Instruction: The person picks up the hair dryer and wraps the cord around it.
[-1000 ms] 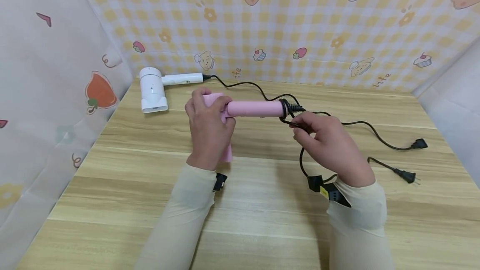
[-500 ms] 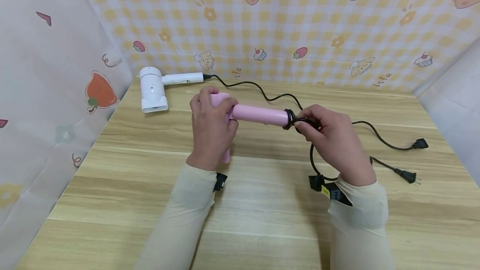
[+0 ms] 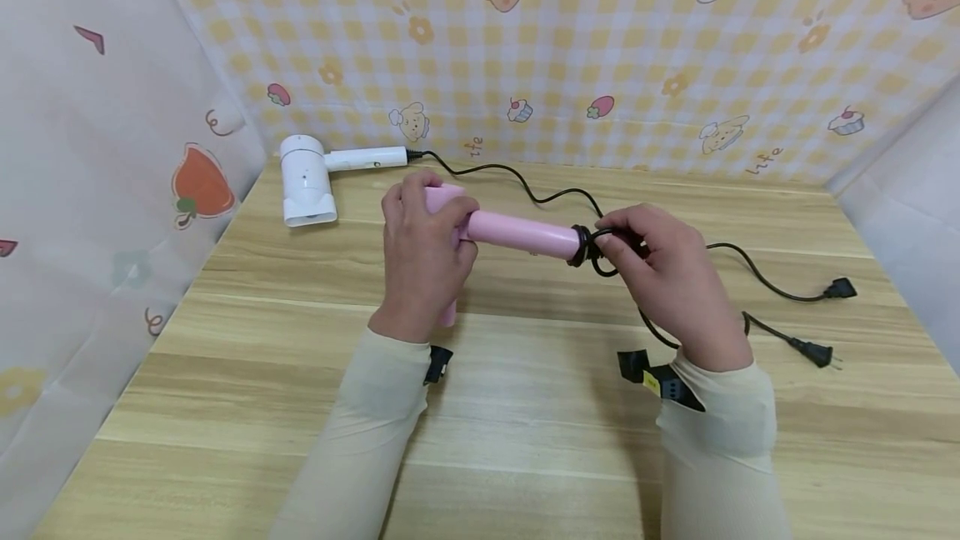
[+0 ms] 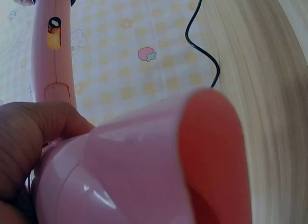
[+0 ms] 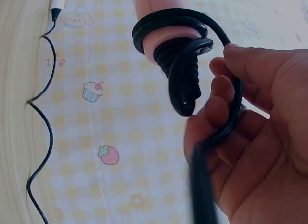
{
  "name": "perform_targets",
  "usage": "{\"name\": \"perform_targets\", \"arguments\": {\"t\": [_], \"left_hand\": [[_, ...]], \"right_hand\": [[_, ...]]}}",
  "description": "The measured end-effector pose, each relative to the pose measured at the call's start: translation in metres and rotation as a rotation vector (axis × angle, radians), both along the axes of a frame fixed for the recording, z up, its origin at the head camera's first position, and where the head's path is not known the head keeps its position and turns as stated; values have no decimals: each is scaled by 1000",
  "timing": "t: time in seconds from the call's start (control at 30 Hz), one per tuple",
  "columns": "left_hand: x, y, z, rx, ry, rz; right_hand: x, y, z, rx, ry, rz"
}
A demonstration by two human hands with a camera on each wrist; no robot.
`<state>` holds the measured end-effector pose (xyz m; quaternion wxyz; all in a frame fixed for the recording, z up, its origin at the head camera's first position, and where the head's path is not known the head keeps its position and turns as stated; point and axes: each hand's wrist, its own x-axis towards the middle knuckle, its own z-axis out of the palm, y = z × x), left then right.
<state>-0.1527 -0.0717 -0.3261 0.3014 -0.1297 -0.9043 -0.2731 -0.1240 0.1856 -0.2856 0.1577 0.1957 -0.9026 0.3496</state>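
In the head view, my left hand [image 3: 423,261] grips a pink hair dryer [image 3: 521,233] by its head, lifted off the table, its handle pointing right. The left wrist view shows the wide nozzle [image 4: 139,171] and a slider switch [image 4: 54,33] on the handle. Black cord [image 3: 581,246] is wound round the handle's end. My right hand [image 3: 667,273] pinches that cord just past the handle; in the right wrist view the thumb and fingertips [image 5: 243,58] hold a loop beside the coils [image 5: 168,21]. The rest of the cord is partly hidden behind the right hand.
A white hair dryer [image 3: 306,182] lies at the back left of the wooden table [image 3: 525,440]. Its black cord [image 3: 495,167] runs right along the back. Two plugs, one [image 3: 840,287] above the other [image 3: 813,353], lie at right. A patterned cloth [image 3: 555,48] hangs behind.
The pink dryer's handle has tipped down at its right end and shifted slightly right. My right hand has moved a little right and up with the cord, drawing it closer round the handle's end.
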Motion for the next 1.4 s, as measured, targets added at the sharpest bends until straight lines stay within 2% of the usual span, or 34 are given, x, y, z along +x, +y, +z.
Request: {"name": "perform_targets", "arguments": {"t": [0.13,0.27,0.63,0.8,1.13,1.4], "left_hand": [[-1,-1,0,6,-6,-37],[-1,-2,1,2,-18,-50],[0,-6,2,6,-4,-49],[-1,-6,2,5,4,-71],[0,-7,7,39,-26,-111],[1,-9,8,70,0,-166]], "right_hand": [[0,1,0,-28,-50,-22],[0,2,0,-36,-92,-45],[-1,3,-2,-18,-68,-26],[-2,3,-3,-59,-56,-22],[-3,4,-2,-110,-86,-132],[-5,3,-4,-119,-89,-127]]}}
